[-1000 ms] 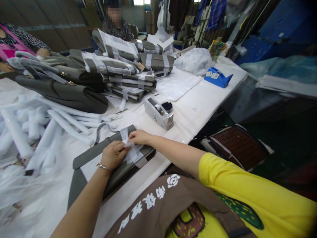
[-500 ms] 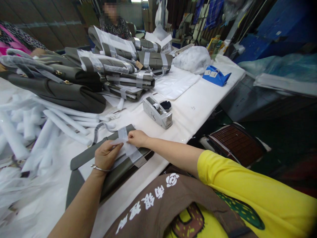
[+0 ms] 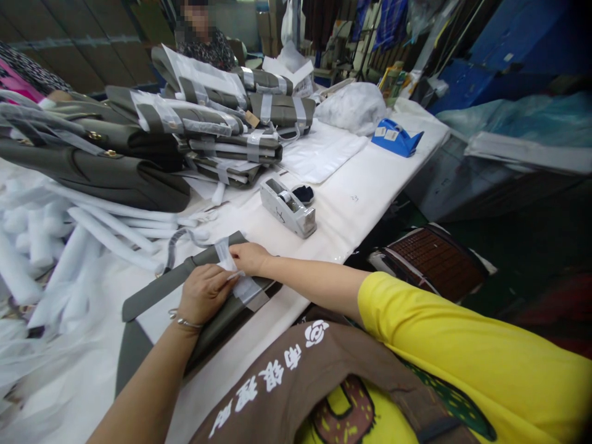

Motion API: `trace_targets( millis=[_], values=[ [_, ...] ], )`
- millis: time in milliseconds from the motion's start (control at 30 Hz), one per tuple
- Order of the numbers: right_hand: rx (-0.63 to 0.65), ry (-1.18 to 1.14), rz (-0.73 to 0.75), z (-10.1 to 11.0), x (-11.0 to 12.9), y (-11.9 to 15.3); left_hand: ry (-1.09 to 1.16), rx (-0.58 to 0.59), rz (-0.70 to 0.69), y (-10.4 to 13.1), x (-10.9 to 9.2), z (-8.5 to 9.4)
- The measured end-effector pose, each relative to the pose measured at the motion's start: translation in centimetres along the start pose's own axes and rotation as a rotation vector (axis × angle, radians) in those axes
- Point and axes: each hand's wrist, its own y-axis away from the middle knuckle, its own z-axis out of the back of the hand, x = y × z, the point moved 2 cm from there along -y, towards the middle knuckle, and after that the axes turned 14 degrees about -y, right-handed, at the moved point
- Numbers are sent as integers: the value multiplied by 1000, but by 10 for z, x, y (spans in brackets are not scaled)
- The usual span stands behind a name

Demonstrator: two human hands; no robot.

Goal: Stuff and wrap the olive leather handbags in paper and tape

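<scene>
Behind everything, a dim workroom, with brown panels (image 3: 69,40) at upper left, one person (image 3: 208,49) at upper centre-left, another (image 3: 34,77) at the upper left edge. Across the middle of the frame, a white-covered table (image 3: 340,231). On it at upper left, a heap of grey-green bags (image 3: 152,140), several bound with tape, insides hidden. At left, loose white tubes (image 3: 115,229). At lower centre-left, a single bag (image 3: 231,316), lying flat, contents hidden, with a white sheet (image 3: 155,316) and bands of translucent tape (image 3: 248,288) across it. At upper centre, a plastic bundle (image 3: 354,108) and, behind it, an open white carton (image 3: 301,77), contents unclear. At upper right, a blue dispenser (image 3: 396,137); at centre, a grey dispenser (image 3: 296,219), containing a roll (image 3: 285,196). Over the single bag, the left hand (image 3: 208,293), back upward, thumb and fingers pinched on a translucent strip (image 3: 224,254). Just above and right, the right hand (image 3: 250,258), fingers curled against the strip; impossible to tell whether gripping or merely touching. At the left wrist, a bracelet (image 3: 189,322).
</scene>
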Motion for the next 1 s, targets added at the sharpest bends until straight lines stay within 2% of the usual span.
trace_targets(
  millis=[200, 500, 800, 1000],
  values=[
    [-12, -1, -35, -1, -7, -9, -17, 70, -108, -4, -7, 3],
    [-11, -12, -97, 2, -8, -12, 102, 29, 9, 4, -5, 3],
    [-27, -2, -108, 1, -7, -9, 98, 169, -105, -4, -11, 2],
    [-19, -13, -117, 0, -9, -11, 163, 211, -100, -1, -13, 5]
  ],
)
